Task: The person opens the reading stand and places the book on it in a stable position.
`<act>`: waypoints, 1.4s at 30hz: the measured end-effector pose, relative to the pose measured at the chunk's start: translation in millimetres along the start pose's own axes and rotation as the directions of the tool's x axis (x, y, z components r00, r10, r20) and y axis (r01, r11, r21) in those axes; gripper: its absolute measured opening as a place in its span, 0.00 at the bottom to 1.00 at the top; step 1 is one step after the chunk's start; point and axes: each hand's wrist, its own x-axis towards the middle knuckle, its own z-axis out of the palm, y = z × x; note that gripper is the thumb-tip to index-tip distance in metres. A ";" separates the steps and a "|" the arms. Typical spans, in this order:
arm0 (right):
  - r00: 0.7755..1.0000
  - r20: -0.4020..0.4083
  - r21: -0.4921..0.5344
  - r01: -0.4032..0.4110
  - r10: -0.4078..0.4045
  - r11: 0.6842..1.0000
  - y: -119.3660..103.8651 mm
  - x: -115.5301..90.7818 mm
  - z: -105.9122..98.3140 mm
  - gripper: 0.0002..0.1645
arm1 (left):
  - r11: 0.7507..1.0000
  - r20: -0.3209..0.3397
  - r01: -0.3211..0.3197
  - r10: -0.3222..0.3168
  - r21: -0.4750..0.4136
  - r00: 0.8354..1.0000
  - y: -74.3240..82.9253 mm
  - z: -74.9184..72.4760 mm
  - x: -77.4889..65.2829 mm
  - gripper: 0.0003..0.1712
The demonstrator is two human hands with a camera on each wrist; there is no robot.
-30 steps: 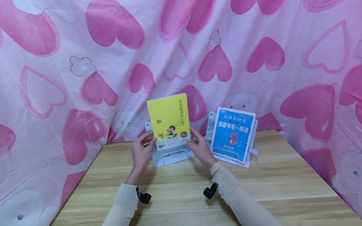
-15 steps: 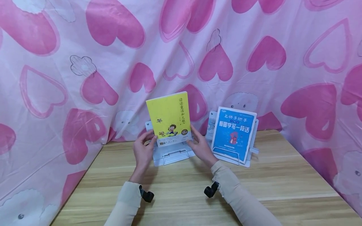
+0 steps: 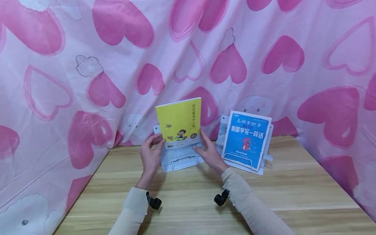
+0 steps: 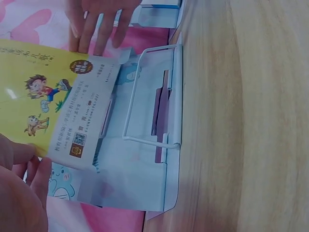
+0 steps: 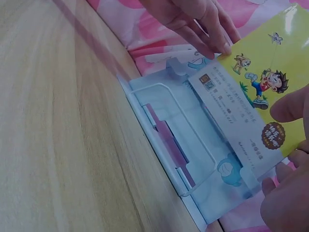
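Both hands hold a yellow paperback book (image 3: 177, 119) with a cartoon boy on its cover, in front of a pale blue book stand (image 3: 181, 160). The left hand (image 3: 151, 153) pinches the lower left edge, its thumb on the front. At the opposite edge the right hand (image 3: 210, 153) grips the book, thumb on the cover in the right wrist view and fingers round the side. The book's white lower strip (image 4: 87, 111) overlaps the stand's back plate, above the white wire holder (image 4: 126, 116) that frames a slot along the stand's base.
To the right, a blue book (image 3: 246, 138) leans on a second stand (image 3: 268, 158) behind its wire holder. Both stands are on the wood-grain table (image 3: 188, 199), with a pink heart-patterned cloth (image 3: 117, 49) hanging behind. Each wrist wears a small black camera (image 3: 155, 203).
The yellow book's lower edge has risen away from the wire holder and its top has tipped back. Both hands keep their hold. The head view has shifted slightly.
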 end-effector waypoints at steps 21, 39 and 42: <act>0.997 -0.046 -0.311 -0.071 0.060 0.948 14.8 -4.9 1.8 0.47 | 0.907 0.212 -0.002 -0.097 0.422 0.973 -3.9 -6.7 -3.7 0.15; 0.998 -0.043 -0.315 -0.046 0.034 0.948 18.3 -4.4 2.6 0.44 | 0.892 0.213 0.049 -0.160 0.449 0.964 -1.4 -11.9 -6.0 0.24; 0.998 -0.055 -0.287 -0.056 0.042 0.956 20.2 -4.6 0.9 0.43 | 0.897 0.213 0.062 -0.171 0.437 0.962 -2.5 -12.8 -4.8 0.27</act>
